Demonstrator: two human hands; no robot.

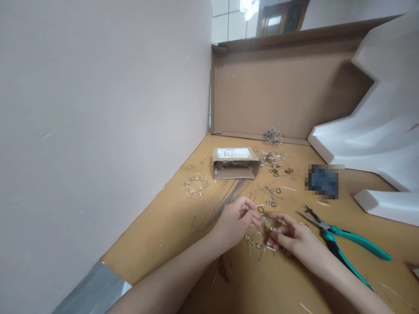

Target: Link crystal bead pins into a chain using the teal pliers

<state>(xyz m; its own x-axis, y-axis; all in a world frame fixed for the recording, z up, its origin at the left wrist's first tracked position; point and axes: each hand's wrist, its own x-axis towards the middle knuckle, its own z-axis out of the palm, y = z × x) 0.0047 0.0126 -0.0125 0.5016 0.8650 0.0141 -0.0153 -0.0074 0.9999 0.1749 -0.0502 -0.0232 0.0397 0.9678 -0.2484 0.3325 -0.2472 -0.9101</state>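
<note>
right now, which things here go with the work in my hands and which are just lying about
Likely in the work:
- beaded ring
- loose wires
- pliers, set down but close
- small box of beads

Probably just lying about:
- white foam
- big cardboard
- grey item

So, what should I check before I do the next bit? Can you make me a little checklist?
1. Right hand at the beaded ring: ok.
2. Left hand has a firm grip: cannot tell, it's blurry.
3. Beaded ring has no gaps: cannot tell, fingers hide part.
4. Pliers nearby: ok, just beyond your right hand, jaws apart.
5. Other ring away from your hands: ok, by the wall.
6. Loose wires tidy: not ok, they're spread beside your left hand.
</note>
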